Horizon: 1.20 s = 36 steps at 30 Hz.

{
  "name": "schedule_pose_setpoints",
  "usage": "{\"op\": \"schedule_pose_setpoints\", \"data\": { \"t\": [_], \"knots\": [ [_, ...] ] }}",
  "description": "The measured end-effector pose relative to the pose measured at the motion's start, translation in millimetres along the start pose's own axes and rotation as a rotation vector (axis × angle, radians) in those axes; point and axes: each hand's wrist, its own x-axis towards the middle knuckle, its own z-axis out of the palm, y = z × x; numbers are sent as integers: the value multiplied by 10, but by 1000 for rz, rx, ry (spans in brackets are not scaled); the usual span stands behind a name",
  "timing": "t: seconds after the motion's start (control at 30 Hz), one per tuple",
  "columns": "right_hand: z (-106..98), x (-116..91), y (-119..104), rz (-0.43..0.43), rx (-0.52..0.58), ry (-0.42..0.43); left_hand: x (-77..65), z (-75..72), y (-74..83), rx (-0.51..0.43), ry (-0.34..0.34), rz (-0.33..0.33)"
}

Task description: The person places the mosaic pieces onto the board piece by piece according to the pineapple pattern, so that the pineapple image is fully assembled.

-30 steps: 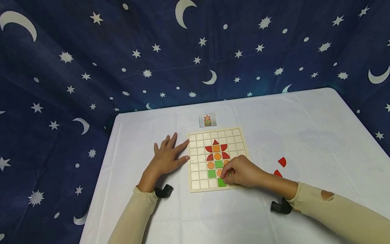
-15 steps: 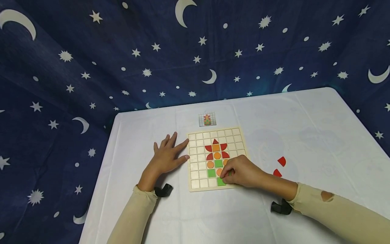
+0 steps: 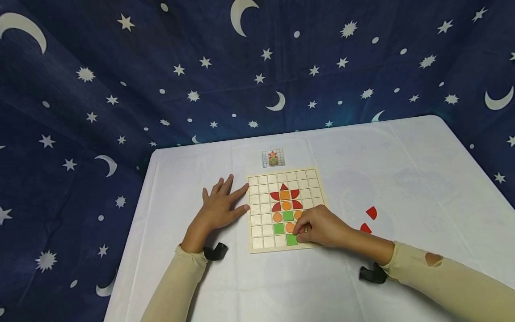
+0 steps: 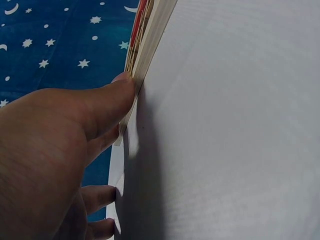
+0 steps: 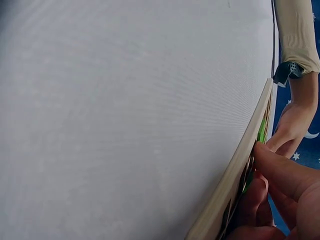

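A pale wooden board (image 3: 260,207) with a square grid lies on the table, bearing a figure of red, orange and green tiles. Spread out flat, my left hand (image 3: 219,209) has its thumb and forefinger touching the board's left edge. In the left wrist view its thumb (image 4: 107,102) rests against the board's side. My right hand (image 3: 322,226) is over the lower right of the board, fingers bent, tips beside a green square tile (image 3: 292,240) in the lowest row. It covers several cells, so whether it pinches a tile is hidden. Close by lies an orange round tile (image 3: 290,228).
Behind the board lies a small card (image 3: 273,158) printed with a similar figure. Two loose red quarter-circle tiles (image 3: 372,213) lie right of the board, near my right forearm. A white cloth (image 3: 257,286) covers the table. Dark blue star-patterned fabric (image 3: 225,67) hangs beyond it.
The fingertips of my right hand have shifted slightly to the right, showing more of the orange round tiles. My left hand stays at the board's edge, and the tiles in view look unchanged.
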Motion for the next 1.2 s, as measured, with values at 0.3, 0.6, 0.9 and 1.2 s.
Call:
{"op": "schedule_pose_setpoints", "data": {
  "t": [0.3, 0.6, 0.9, 1.2],
  "knots": [
    [-240, -75, 63, -19, 21, 23, -5, 9, -2, -10, 3, -1],
    [-842, -355, 330, -6, -125, 81, -14, -1, 10, -5, 19, 9],
    [-1219, -672, 738, 140, -256, 47, -20, -18, 14, -3, 21, 8],
    [-1291, -852, 1001, 200, -262, 13, -25, -21, 21, -13, 12, 9]
  ]
}}
